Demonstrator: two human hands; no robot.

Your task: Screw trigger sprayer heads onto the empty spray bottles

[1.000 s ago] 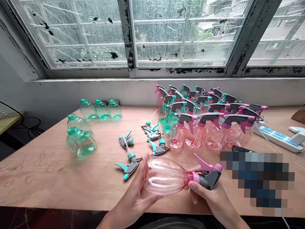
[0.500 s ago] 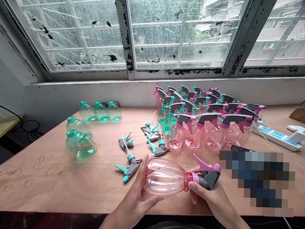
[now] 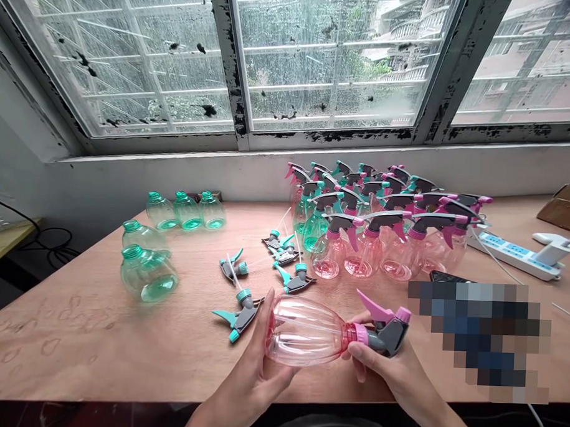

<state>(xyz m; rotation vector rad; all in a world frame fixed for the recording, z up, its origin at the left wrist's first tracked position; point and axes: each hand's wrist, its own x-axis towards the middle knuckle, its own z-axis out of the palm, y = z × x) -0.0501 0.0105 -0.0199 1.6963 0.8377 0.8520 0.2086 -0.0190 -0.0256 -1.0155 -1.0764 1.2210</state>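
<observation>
Two hands: I held my left hand [image 3: 256,356] wrapped on the pink bottle [image 3: 304,331], my right hand [image 3: 383,360] pinching its trigger head [image 3: 386,326].
Location: bottle lay sideways above the table [image 3: 84,337] edge.
Risk: I judged cross-threading, should the collar be turned while tilted.

Two bare hands and forearms

The left hand [image 3: 255,374] and right hand [image 3: 391,373] wear no gloves, rings or watch; both forearms are uncovered to the frame's lower edge, with no sleeves showing.

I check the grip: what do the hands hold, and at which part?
Clear pink plastic spray bottle, lying sideways: left hand cups its base; right hand holds its neck and grey trigger head.
</observation>
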